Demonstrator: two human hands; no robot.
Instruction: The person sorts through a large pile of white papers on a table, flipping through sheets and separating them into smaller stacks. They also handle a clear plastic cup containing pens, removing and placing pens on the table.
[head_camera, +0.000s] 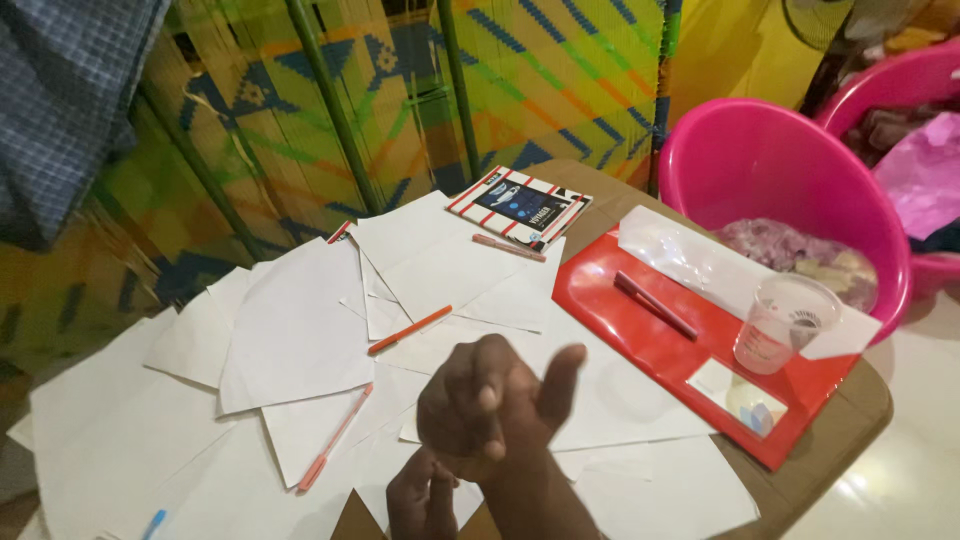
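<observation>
Two hands sit low in my view over the scattered white paper sheets (300, 340) on the table (860, 400): my right hand (495, 400) is curled into a loose fist with the thumb up, holding nothing, and my left hand (420, 495) lies below it, its grip unclear. An orange pen (410, 329) rests on the sheets just beyond the fist, with a red folder (640, 330) and clear plastic cup (783, 322) to the right.

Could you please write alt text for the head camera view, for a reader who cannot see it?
Two bare hands, the right hand loosely curled above the left hand, hover empty over white paper sheets scattered with orange pens on a table. To the right lie a red folder bearing a clear plastic cup, and a pink basin.
</observation>
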